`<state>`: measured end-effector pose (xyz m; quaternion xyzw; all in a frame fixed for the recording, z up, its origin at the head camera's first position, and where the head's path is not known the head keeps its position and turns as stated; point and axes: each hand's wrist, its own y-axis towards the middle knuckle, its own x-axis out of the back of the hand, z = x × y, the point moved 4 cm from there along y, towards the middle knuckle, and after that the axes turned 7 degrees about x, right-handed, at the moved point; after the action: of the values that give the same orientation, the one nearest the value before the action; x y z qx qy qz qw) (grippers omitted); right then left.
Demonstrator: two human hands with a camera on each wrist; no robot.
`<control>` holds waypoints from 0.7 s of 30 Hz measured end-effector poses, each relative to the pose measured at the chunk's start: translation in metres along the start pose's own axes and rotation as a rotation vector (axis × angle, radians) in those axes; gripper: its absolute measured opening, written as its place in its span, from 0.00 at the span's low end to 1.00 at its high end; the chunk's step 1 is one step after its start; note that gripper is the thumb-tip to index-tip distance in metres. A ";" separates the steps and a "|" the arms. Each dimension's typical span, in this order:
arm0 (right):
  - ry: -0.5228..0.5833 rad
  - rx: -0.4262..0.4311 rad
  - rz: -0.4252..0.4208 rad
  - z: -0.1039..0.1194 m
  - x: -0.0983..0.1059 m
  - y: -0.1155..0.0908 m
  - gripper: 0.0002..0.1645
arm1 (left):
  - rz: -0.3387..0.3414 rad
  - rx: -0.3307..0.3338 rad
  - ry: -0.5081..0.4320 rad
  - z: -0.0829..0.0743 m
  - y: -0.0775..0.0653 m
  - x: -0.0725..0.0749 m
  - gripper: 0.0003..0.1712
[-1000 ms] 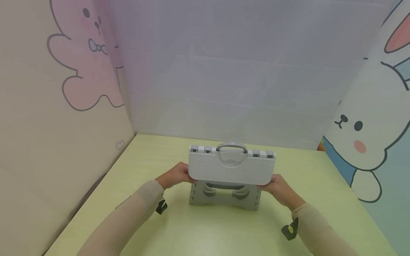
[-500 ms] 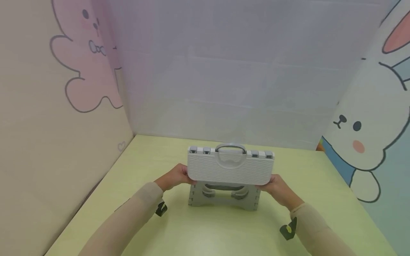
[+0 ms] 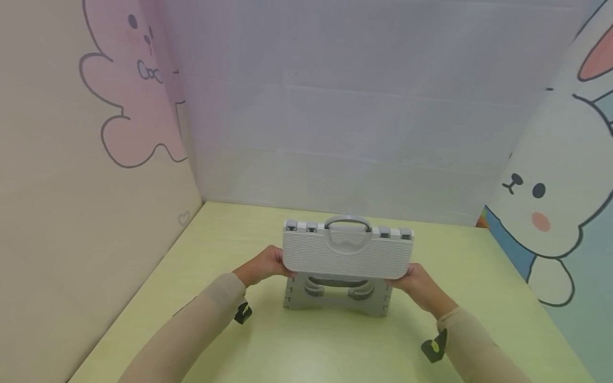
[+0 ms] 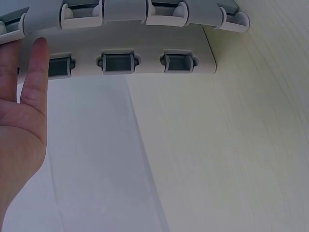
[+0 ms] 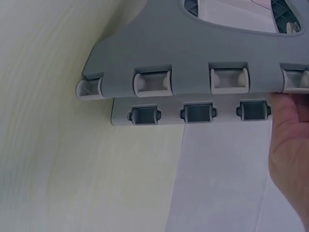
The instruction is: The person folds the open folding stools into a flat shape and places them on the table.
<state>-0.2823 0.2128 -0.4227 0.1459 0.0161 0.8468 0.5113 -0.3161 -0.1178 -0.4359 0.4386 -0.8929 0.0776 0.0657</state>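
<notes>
A white folding step stool (image 3: 347, 258) stands on the table, its woven-textured top tilted toward me and its carry handle (image 3: 347, 219) at the far edge. Below the top shows the grey leg panel (image 3: 335, 305) with hinged joints down both sides. My left hand (image 3: 262, 264) grips the left end of the top; my right hand (image 3: 421, 285) grips the right end. In the left wrist view, fingers (image 4: 36, 77) reach up to the underside between hinge slots. The right wrist view shows my right hand (image 5: 288, 150) partly behind the leg panel (image 5: 188, 48). The far legs are hidden in the head view.
The pale yellow table (image 3: 297, 346) spreads around the stool. A plain light wall (image 3: 359, 133) rises behind it. Walls with cartoon animals stand on the left (image 3: 139, 106) and right (image 3: 551, 213). Dark straps hang below both cuffs.
</notes>
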 end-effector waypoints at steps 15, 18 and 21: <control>0.047 0.017 0.031 -0.001 0.001 0.001 0.21 | 0.012 0.015 0.004 -0.002 0.000 0.001 0.20; -0.019 -0.017 -0.013 -0.001 0.002 0.001 0.20 | 0.004 0.021 0.011 -0.003 0.000 0.002 0.20; -0.087 -0.046 -0.068 -0.002 0.004 -0.001 0.25 | -0.018 0.032 0.020 -0.002 0.000 0.002 0.19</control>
<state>-0.2837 0.2164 -0.4235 0.1702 -0.0207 0.8218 0.5434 -0.3174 -0.1187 -0.4333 0.4468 -0.8869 0.0958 0.0680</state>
